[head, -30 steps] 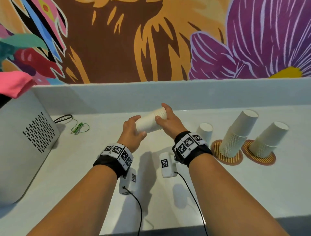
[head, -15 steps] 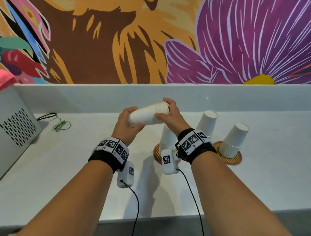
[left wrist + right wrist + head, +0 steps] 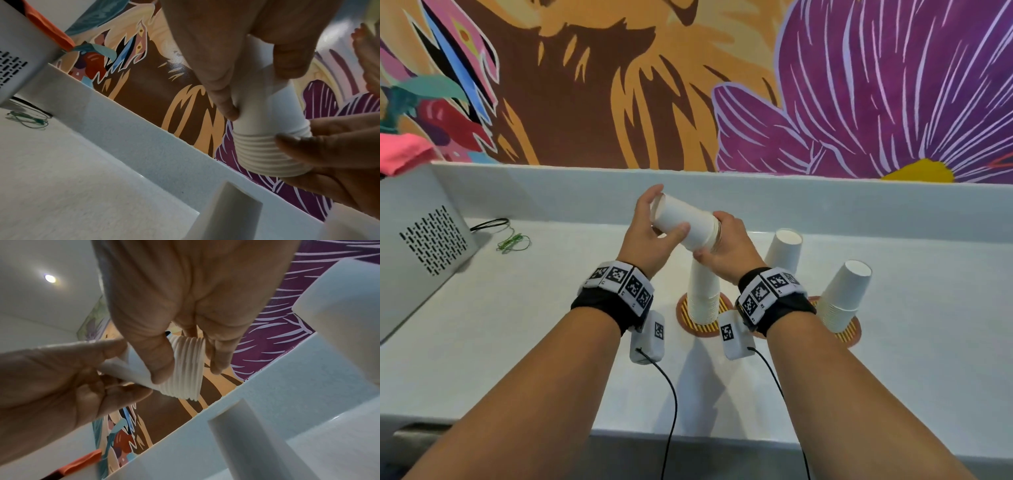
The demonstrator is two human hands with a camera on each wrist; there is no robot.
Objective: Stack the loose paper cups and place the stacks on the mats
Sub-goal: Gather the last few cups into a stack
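Observation:
A short stack of white paper cups (image 3: 685, 226) lies sideways in the air between both hands. My left hand (image 3: 666, 210) grips its closed base end, thumb under, fingers over. My right hand (image 3: 714, 236) pinches the ribbed rim end (image 3: 185, 366), seen close up as stacked rims (image 3: 267, 154). Directly below stands a tall upside-down cup stack (image 3: 703, 298) on a round striped mat (image 3: 685, 317). A second upside-down stack (image 3: 842, 298) sits on another mat (image 3: 851, 334) to the right. One loose upside-down cup (image 3: 784, 250) stands behind them.
A white counter (image 3: 517, 325) runs along a low white ledge under a painted wall. A grey perforated box (image 3: 424, 246) stands at the left, with a black cable and green wire (image 3: 513, 240) beside it. Wrist camera cables hang over the front edge.
The held stack has tilted: its base end rose to the upper left and its rim end dropped toward the right. Both hands kept their grip above the left mat's stack.

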